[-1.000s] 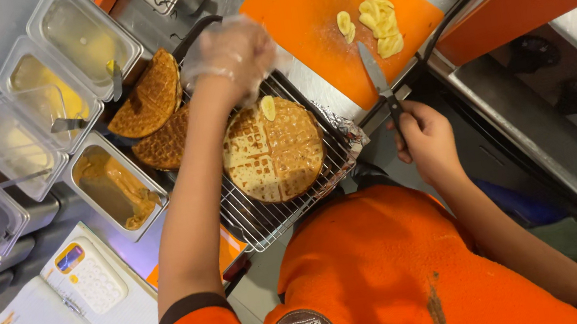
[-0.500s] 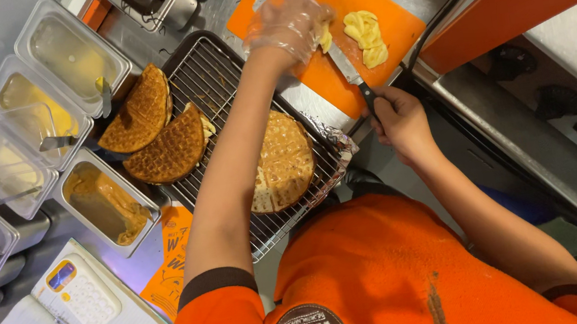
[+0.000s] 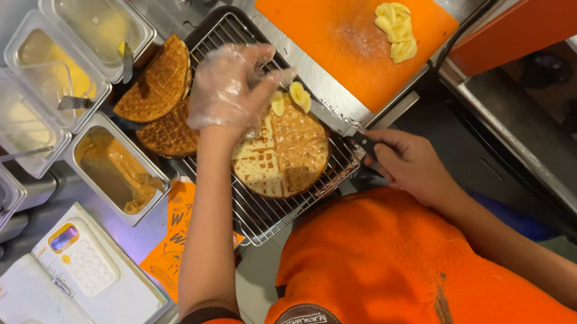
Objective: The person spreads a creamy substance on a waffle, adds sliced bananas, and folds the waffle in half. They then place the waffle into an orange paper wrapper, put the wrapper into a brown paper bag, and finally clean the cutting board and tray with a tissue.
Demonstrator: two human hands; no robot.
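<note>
- Plastic-gloved left hand [image 3: 230, 91] reaching from lower centre to mid-frame, forearm long and straight, fingers pinched narrow just above banana slices [image 3: 291, 98].
- Slices lying on upper edge of round waffle [image 3: 281, 154], itself on wire rack [image 3: 266, 214] at centre.
- Bare right hand [image 3: 409, 164] right of centre, closed around dark knife handle [image 3: 363, 144] beside rack.
- Orange cutting board [image 3: 336, 20] at upper right, carrying more sliced banana [image 3: 396, 30].
</note>
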